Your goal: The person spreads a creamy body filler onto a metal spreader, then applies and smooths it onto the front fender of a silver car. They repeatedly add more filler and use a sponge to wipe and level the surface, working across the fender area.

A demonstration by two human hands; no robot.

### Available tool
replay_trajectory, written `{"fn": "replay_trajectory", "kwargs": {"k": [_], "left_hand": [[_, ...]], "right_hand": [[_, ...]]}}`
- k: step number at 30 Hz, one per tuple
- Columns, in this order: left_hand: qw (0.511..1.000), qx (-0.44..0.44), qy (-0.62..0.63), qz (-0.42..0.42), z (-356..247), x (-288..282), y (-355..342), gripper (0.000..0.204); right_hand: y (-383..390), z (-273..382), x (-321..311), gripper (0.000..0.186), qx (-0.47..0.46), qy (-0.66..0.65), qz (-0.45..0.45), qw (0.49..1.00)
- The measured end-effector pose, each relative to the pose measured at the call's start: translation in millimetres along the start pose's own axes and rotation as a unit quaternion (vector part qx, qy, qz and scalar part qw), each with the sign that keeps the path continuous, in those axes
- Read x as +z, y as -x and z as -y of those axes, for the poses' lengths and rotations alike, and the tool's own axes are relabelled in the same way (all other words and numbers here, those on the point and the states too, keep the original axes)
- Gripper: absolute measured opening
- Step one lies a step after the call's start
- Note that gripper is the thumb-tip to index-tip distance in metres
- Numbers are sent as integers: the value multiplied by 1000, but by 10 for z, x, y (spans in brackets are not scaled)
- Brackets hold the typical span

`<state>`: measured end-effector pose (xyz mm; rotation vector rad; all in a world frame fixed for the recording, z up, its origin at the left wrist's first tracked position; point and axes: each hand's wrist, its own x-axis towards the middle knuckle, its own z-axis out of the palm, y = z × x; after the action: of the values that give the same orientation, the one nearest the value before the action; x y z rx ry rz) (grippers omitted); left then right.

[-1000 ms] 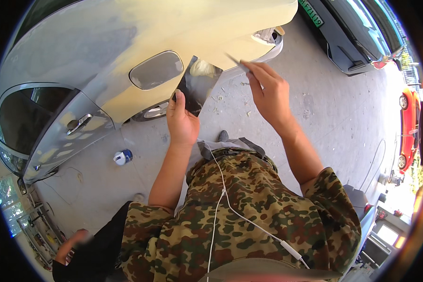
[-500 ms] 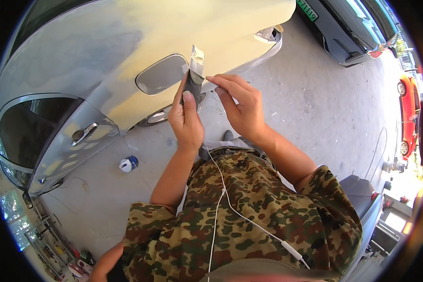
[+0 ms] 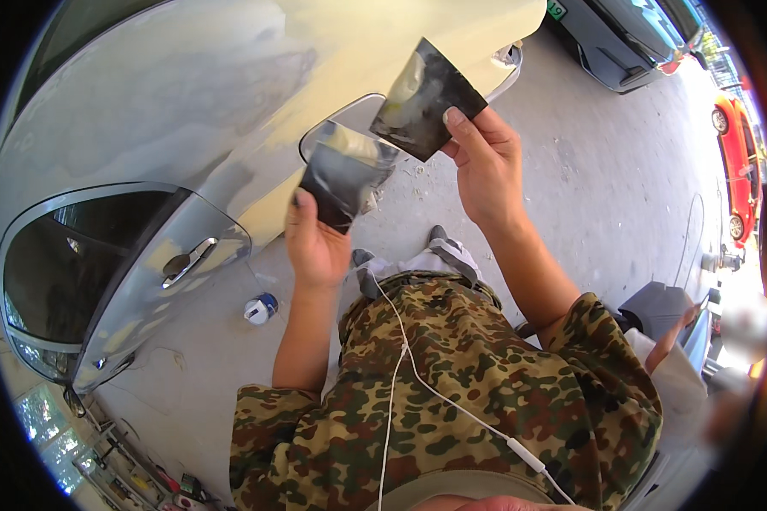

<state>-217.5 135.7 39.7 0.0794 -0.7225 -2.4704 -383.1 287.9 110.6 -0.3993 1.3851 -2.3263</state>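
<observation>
My left hand grips a dark square putty spreader by its lower edge, thumb on its face. A thick band of pale cream putty lies along the far edge of that spreader. In my right hand is a second dark square spreader, pinched at its right corner and tilted. Pale, yellowish putty is smeared over its upper left part. The two spreaders are held apart, close together at chest height. Beyond them stands a car's side panel, grey with cream patches, its fuel flap partly hidden behind the spreaders.
A blue and white can stands on the grey floor at the left. The car's door handle is nearby. At the upper right is a dark car, with a red car farther off. Another person's arm shows at the right.
Both hands have moved apart and turned the spreaders face up, so two separate blades show. My right hand has risen to the right. Another person has come in at the right.
</observation>
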Motion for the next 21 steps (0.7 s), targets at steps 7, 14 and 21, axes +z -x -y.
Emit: {"fn": "replay_trajectory", "kwargs": {"k": [7, 14, 21], "left_hand": [[999, -15, 37, -18, 161, -145, 22, 42], [988, 34, -74, -130, 255, -164, 31, 43], [982, 86, -121, -119, 387, -173, -48, 42]], "right_hand": [[132, 15, 48, 28, -155, 344, 182, 908], [7, -21, -315, 36, -219, 528, 102, 814], [233, -341, 217, 44, -304, 517, 186, 778]]}}
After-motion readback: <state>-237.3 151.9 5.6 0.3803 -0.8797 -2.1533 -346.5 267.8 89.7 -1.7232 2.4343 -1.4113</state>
